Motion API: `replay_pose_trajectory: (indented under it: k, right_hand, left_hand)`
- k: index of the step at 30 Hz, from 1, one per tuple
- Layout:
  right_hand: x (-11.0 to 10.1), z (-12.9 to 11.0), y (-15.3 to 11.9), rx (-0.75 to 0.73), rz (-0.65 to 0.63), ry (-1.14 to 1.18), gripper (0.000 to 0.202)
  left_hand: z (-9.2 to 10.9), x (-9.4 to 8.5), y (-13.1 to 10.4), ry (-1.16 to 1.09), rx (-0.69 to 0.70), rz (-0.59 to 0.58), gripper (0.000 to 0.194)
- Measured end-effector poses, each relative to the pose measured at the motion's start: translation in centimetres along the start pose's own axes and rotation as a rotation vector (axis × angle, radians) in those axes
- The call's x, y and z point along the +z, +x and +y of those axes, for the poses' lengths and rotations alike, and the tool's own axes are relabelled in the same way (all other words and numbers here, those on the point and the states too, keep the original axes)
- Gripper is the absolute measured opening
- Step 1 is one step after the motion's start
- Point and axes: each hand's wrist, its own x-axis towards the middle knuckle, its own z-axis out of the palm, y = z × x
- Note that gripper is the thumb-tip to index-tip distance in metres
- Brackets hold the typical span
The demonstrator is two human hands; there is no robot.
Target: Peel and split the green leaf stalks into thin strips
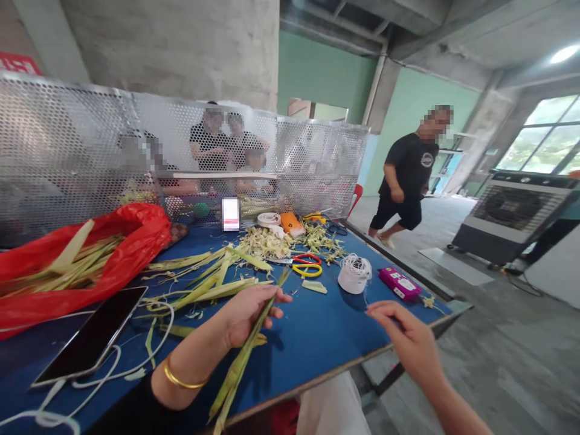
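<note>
My left hand, with a gold bangle at the wrist, is closed round a long bundle of green corn husk. The husk hangs down toward the table's near edge, its thin tip sticking up past my thumb. Over at the right, my right hand pinches the thin white string at its fingertips. That string runs up to a white spool standing on the blue table. Scissors with red and yellow handles lie beyond my left hand, near a short husk piece.
A red plastic bag of husks and a tablet with a white cable lie left. Husk scraps, a phone and a purple box are also there. A perforated metal screen stands behind; a person walks at right.
</note>
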Motion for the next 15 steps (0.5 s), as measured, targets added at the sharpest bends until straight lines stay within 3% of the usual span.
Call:
replay_pose_trajectory:
  k: [4,7,10,15]
  right_hand:
    - [5.3,-3.7,-1.0,-0.259,-0.097,0.008,0.018]
    - [8.3,-5.3,-1.2,-0.473,-0.111,-0.096,0.019]
    - [9.9,-5.6,-1.5,-0.641,-0.101,-0.181,0.021]
    - [10.5,-4.9,-2.8,-0.734,-0.217,-0.215,0.021]
  left_hand:
    - [-1.4,2.5,1.3,-0.035,-0.181,-0.091,0.011]
    - [-2.0,3.1,3.0,-0.066,-0.251,-0.143,0.013]
    - [-2.0,2.8,4.1,-0.068,-0.281,-0.181,0.013]
    - [-1.6,2.3,3.8,-0.072,-0.253,-0.187,0.011]
